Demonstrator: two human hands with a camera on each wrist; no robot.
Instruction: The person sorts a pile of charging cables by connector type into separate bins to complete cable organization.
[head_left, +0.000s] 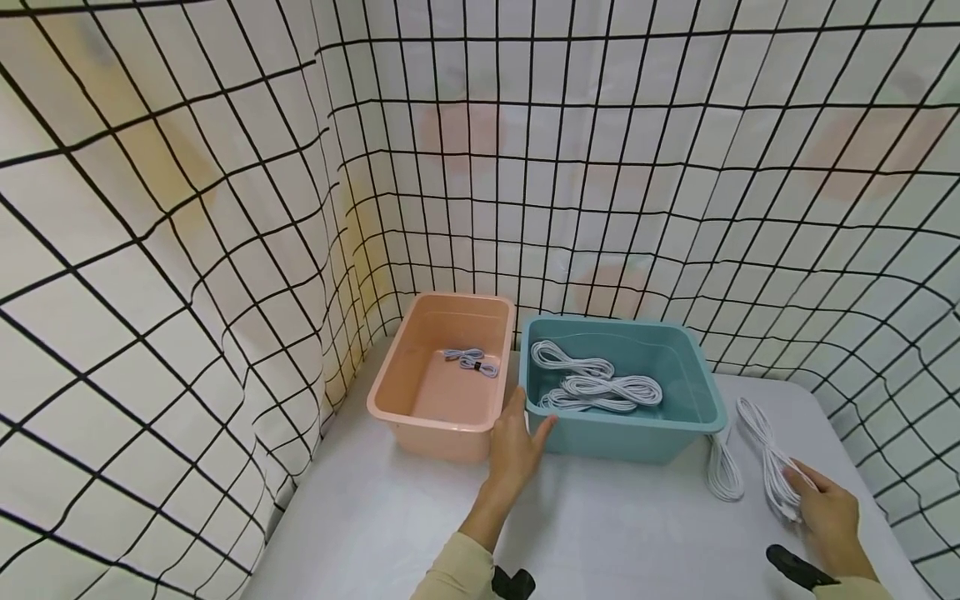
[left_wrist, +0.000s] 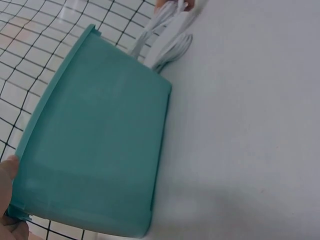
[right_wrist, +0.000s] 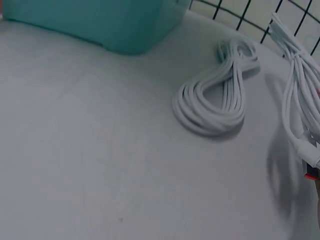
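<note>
My left hand [head_left: 516,442] grips the front left corner of the teal bin [head_left: 615,442], thumb on the front side and fingers along the left side. In the left wrist view the thumb [left_wrist: 9,167] lies at the rim. Several coiled white cables [head_left: 611,389] lie inside this bin. Over at the right, my right hand [head_left: 828,512] holds a coiled white cable [head_left: 768,458] by its near end. Its white plug end [right_wrist: 306,151] shows in the right wrist view, with a shadow on the table below. Another coiled white cable [right_wrist: 212,102] rests on the table beside the teal bin.
A peach bin [head_left: 431,437] stands left of the teal one, with small bundled light-coloured cables [head_left: 472,361] inside. Black grid netting [head_left: 615,187] over pale sheeting encloses the white table [head_left: 360,525] at the back and both sides.
</note>
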